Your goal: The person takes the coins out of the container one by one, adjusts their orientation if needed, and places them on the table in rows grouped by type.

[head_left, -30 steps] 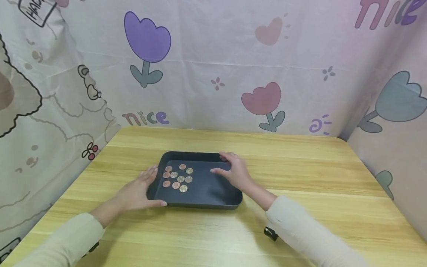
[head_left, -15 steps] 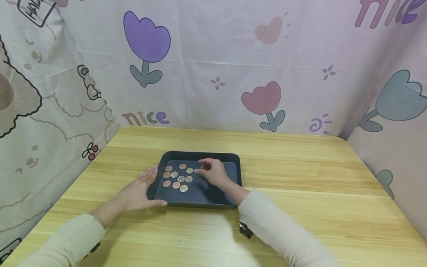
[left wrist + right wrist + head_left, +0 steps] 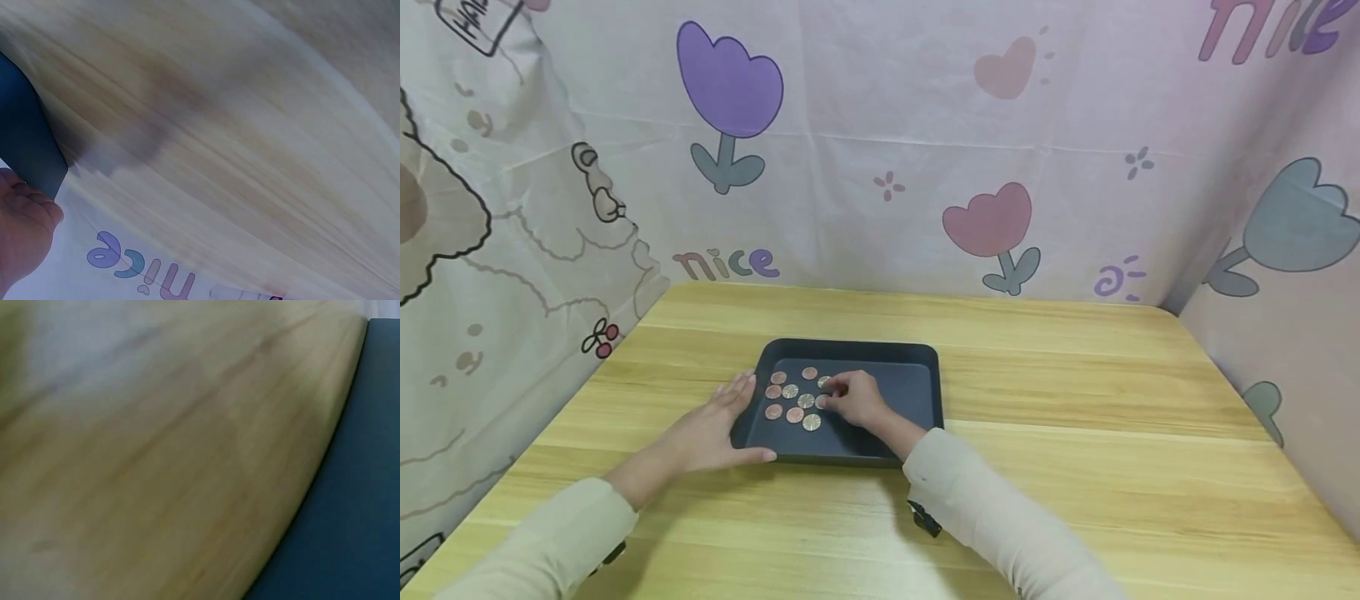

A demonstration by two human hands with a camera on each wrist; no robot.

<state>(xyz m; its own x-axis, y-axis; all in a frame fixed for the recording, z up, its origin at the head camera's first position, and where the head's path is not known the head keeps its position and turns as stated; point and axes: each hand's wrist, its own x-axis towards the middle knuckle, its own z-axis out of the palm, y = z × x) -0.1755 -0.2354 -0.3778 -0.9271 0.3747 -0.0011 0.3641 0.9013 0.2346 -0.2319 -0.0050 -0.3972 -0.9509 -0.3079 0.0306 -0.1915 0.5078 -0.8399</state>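
A dark rectangular baking tray [image 3: 887, 375] lies on the wooden table with several coins [image 3: 812, 422], copper and brass-toned, spread flat over its left part. My left hand [image 3: 703, 433] rests against the tray's left end, fingers straight along the outer wall and thumb at the front rim. In the left wrist view its fingers [image 3: 37, 206] lie against the tray's wall. My right hand [image 3: 857, 402] is inside the tray at the right edge of the coins. Its thumb and index finger stand apart, tips over two coins and partly covering them. The right wrist view does not show this hand.
The wooden table [image 3: 1075, 400] extends on all sides of the tray. A printed cloth [image 3: 865, 100] with tulips and lettering hangs behind it and at both sides. Small black devices [image 3: 923, 518] sit under both wrists.
My right hand has moved left from the tray's right rim, over its bare floor, to the coins. The left hand stays at the tray's left end, and the coins lie as before.
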